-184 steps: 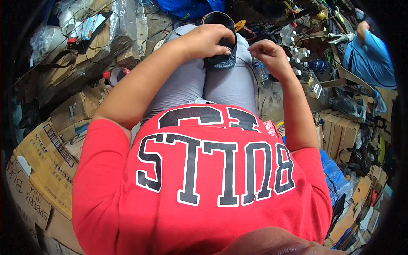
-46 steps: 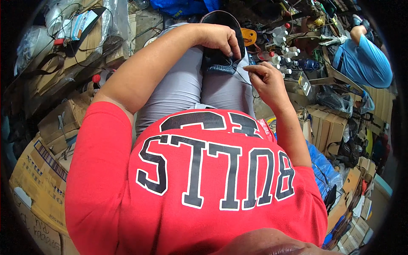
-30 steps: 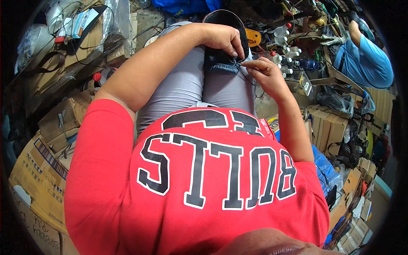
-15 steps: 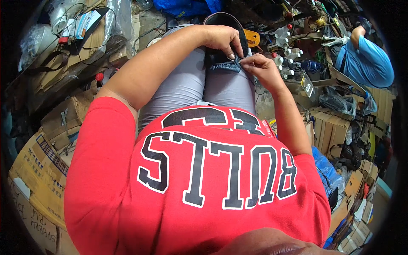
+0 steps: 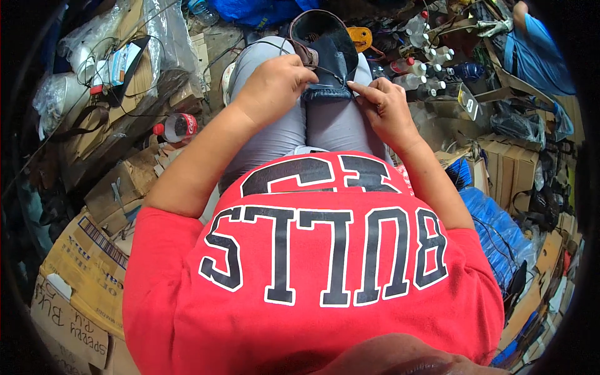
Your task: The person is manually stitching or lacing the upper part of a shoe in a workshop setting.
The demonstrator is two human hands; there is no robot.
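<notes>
Shoe (image 5: 340,56): one, dark, on the lap, mostly over the right thigh of the grey trousers (image 5: 337,128), padded bluish edge toward the body, rounded opening at the far end. Change: half a second back the left hand (image 5: 275,84) was over the shoe, fingertips close to the other hand's; now it's off to the shoe's left side, above the left thigh. Its fingers are curled in, thumb and index about together, apparently pinching one thin thread (image 5: 325,85) that runs across to the shoe (fine and pale, so I won't swear to where it ends). Right hand (image 5: 384,106) is about where it was, at the shoe's right edge: index stretched out to it, thumb lower, other fingers bent; can't tell if anything is pinched there. My read: hands split, so the left looks to be drawing thread while the right minds the edge. Two hands, one shoe; thread strands I can't count reliably. Beside the torso: one yellow box (image 5: 87,269) on the left, one crumpled blue sheet (image 5: 500,234) on the right. Further out: one red-capped bottle (image 5: 178,127) on the left; on the right a bottle cluster (image 5: 410,82), at least six, too jammed for an exact count, plus one dark blue bottle (image 5: 469,71). Just past the shoe, one orange piece (image 5: 359,39). Farthest, upper right: one co-worker (image 5: 537,56) in light blue, partly cut off.
</notes>
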